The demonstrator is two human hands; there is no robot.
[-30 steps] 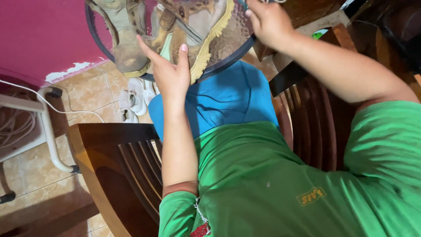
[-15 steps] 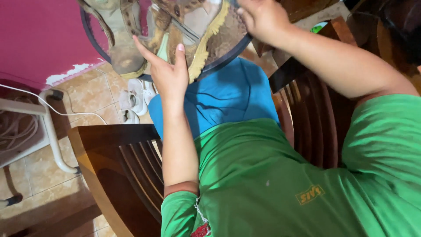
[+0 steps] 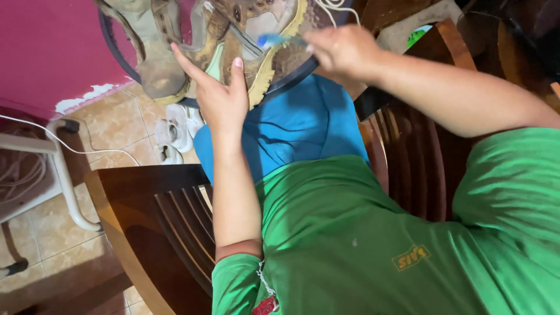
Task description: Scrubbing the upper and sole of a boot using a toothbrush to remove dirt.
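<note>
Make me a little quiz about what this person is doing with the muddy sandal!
1. True or false: the left hand rests against the brown sandal with its fingers spread.
2. What does the right hand hold? A) a blue brush B) a spoon C) a cup
3. What pale things lie on the tiled floor below the left hand?

Key: 1 true. 2 A. 3 white shoes.

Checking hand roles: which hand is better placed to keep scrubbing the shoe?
Right. The right hand already holds the blue toothbrush against the shoe; the left hand is flat against the sole, bracing it.
</note>
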